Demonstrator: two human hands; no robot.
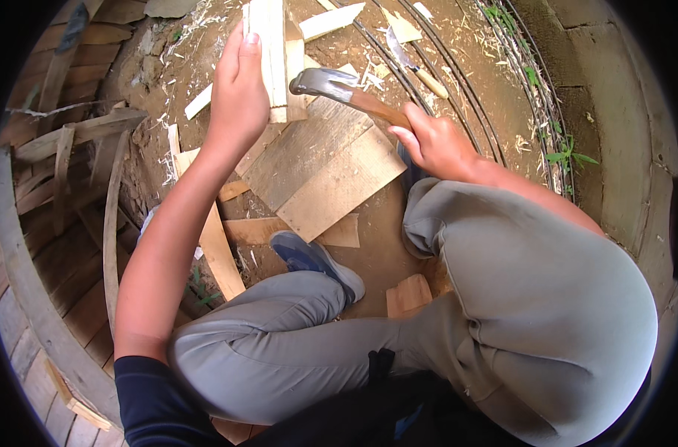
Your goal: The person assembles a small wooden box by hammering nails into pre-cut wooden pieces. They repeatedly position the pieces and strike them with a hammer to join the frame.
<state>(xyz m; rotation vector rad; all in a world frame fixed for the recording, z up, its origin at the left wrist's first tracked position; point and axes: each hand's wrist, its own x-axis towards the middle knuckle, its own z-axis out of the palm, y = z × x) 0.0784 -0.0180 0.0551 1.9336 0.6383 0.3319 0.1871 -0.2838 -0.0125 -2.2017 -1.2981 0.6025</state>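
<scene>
My left hand (241, 88) is closed round the side of a pale wooden board (274, 52), its thumb pressed on the near face. The board's top end runs out of the picture. In my right hand (442, 143) is a claw hammer (378, 106), gripped by its brown wooden handle. The hammer's grey metal head lies close to the board's right edge; I cannot tell whether they touch. Below both hands, flat wooden planks (331, 167) rest on the ground between my feet.
A knife (430, 80) with a light wooden handle lies on the dirt, beside long dark rods (458, 86). Wood shavings and offcuts (331, 21) are scattered around. A wooden frame (45, 335) stands at left, a pale wall (615, 112) at right. A small wood block (408, 296) lies near my legs.
</scene>
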